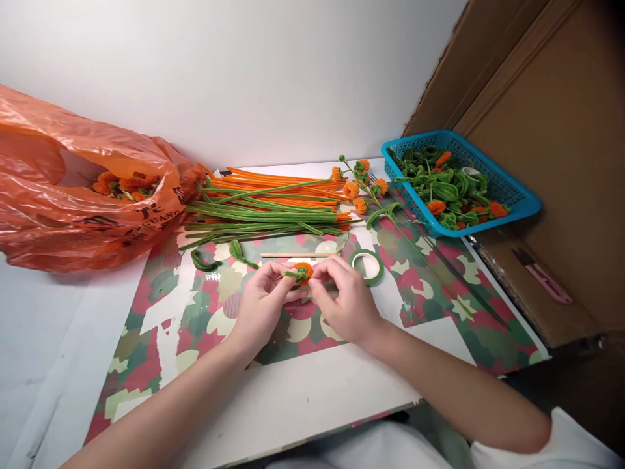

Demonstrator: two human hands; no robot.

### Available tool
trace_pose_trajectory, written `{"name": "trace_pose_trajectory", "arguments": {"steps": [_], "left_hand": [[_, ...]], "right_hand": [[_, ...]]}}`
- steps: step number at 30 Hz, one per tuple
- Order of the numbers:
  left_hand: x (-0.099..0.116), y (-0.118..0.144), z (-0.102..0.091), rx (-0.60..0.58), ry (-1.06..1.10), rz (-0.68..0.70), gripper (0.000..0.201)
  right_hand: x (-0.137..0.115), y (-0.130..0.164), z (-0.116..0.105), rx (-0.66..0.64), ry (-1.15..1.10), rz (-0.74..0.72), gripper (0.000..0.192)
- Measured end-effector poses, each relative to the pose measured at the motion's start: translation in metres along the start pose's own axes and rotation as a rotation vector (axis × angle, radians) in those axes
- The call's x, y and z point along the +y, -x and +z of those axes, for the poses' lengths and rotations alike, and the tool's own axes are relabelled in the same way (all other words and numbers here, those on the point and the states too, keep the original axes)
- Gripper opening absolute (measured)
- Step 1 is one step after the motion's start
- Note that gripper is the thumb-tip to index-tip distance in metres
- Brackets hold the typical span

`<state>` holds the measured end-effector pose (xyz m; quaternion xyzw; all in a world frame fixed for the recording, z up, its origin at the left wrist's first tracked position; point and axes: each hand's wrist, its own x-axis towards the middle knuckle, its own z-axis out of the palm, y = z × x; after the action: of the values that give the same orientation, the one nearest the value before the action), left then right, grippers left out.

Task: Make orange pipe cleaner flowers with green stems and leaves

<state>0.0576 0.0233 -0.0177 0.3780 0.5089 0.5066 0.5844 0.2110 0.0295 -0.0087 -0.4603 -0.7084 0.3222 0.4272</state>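
Between my two hands is a small orange pipe-cleaner pumpkin point(303, 271) with a green top and stem pointing left. My left hand point(266, 296) pinches it from the left, thumb by the green stem. On its right side, the fingers of my right hand point(344, 296) are closed against the orange edge. Just beyond my hands lie a thin wooden stick point(293, 255) and a roll of green tape point(375, 280), the roll close to my right hand. A green pipe-cleaner leaf point(236, 250) and a curled dark green piece point(205, 264) lie beyond my left hand.
Orange pipe cleaners point(273, 179) and green pipe cleaners point(263, 212) lie along the back. A finished pumpkin branch point(390, 212) rests right of them. An orange plastic bag point(97, 234) stands left, a blue basket point(517, 202) right. A pink cutter point(549, 283) lies on cardboard point(547, 163).
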Motion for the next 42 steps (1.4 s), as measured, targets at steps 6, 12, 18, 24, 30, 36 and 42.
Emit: {"name": "trace_pose_trajectory", "arguments": {"steps": [6, 12, 18, 24, 30, 36, 42], "left_hand": [[0.001, 0.004, 0.002, -0.021, -0.052, 0.158, 0.019], [-0.002, 0.008, 0.006, -0.012, -0.178, 0.390, 0.011], [-0.003, 0.009, 0.004, -0.013, -0.284, 0.488, 0.014], [0.010, 0.004, -0.004, -0.119, -0.173, 0.136, 0.023], [0.021, -0.001, -0.009, -0.215, -0.350, 0.048, 0.028], [0.011, 0.004, -0.005, -0.075, -0.358, 0.154, 0.024], [0.006, 0.007, -0.004, -0.014, -0.585, 0.401, 0.018]], "right_hand": [[0.001, 0.004, 0.005, -0.025, 0.202, -0.094, 0.005], [0.003, 0.004, 0.004, 0.072, 0.099, -0.180, 0.008], [0.005, 0.002, 0.005, -0.010, -0.067, -0.017, 0.011], [0.009, 0.000, 0.003, -0.030, 0.105, -0.171, 0.016], [0.010, 0.000, 0.003, -0.060, 0.233, -0.249, 0.018], [0.010, 0.003, 0.007, -0.044, 0.017, -0.086, 0.010], [0.005, -0.002, 0.004, -0.134, -0.235, 0.201, 0.011]]}}
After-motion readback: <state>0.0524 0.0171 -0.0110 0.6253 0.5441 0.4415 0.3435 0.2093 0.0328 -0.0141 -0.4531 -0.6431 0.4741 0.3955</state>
